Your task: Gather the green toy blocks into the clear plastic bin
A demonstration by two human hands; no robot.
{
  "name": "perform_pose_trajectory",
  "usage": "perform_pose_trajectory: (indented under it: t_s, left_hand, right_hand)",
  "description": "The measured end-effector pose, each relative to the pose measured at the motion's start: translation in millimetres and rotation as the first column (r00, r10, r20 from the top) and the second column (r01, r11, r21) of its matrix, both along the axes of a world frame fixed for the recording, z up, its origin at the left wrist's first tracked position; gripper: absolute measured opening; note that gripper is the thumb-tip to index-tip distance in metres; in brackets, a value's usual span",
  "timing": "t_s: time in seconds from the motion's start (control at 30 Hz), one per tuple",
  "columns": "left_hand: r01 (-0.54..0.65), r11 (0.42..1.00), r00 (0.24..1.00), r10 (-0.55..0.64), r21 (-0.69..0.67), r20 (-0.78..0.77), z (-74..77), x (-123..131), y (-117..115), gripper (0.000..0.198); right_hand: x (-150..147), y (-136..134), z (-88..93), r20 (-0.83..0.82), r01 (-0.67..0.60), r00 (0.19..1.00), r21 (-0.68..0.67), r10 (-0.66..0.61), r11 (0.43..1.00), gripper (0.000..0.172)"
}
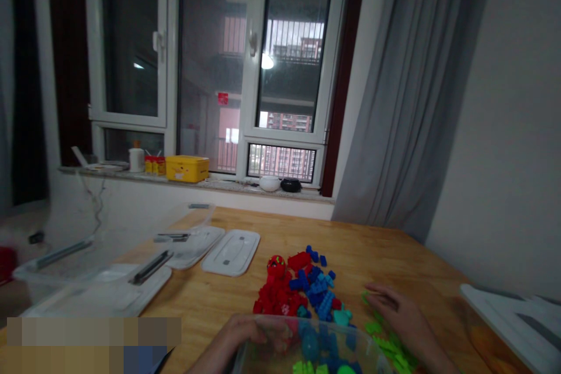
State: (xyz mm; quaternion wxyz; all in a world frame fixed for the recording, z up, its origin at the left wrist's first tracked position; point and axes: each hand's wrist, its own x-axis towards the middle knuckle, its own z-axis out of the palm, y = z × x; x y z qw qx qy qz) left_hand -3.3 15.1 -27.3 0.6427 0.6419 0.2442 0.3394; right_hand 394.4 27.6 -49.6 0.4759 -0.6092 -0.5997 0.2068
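A heap of toy bricks lies on the wooden table (228, 304): red ones (278, 295), blue ones (318, 289) and green ones (388, 342) to the right. A clear plastic box (307, 345) with more bricks inside stands at the near edge. My left hand (245, 333) grips the box's near left rim, fingers curled over it. My right hand (397, 312) rests fingers-down among the green bricks, fingers bent; whether it pinches one I cannot make out.
Clear plastic tubs (87, 263) and white lids (232, 251) lie on the table's left side. Another white lid (512, 312) sits at the right edge. The windowsill holds a yellow box (186, 168), a jar and small bowls. A grey curtain (407, 99) hangs right.
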Motion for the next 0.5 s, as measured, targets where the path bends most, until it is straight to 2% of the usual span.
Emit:
perform_pose_trajectory:
  t_s: [0.17, 0.3, 0.4, 0.5]
  left_hand:
    - [-0.047, 0.998, 0.998, 0.049, 0.033, -0.049, 5.7, 3, -2, 0.047]
    - [-0.047, 0.998, 0.998, 0.048, 0.037, -0.040, 12.1, 3, -4, 0.046]
    - [-0.038, 0.999, 0.999, 0.039, 0.018, -0.030, 15.6, 3, -6, 0.046]
    - [0.000, 0.999, 1.000, 0.000, -0.033, -0.020, 15.2, 3, -6, 0.044]
  right_hand:
    - [-32, -22, 23.2, -0.281, -0.122, 0.955, -0.069, 0.098, 0.990, 0.056]
    - [-53, -39, 19.2, -0.563, -0.317, 0.792, -0.050, 0.235, 0.947, 0.053]
    - [-60, -45, 14.0, -0.601, -0.441, 0.717, 0.003, 0.354, 0.898, 0.042]
    - [-64, -47, 14.3, -0.538, -0.617, 0.662, 0.004, 0.521, 0.787, 0.037]
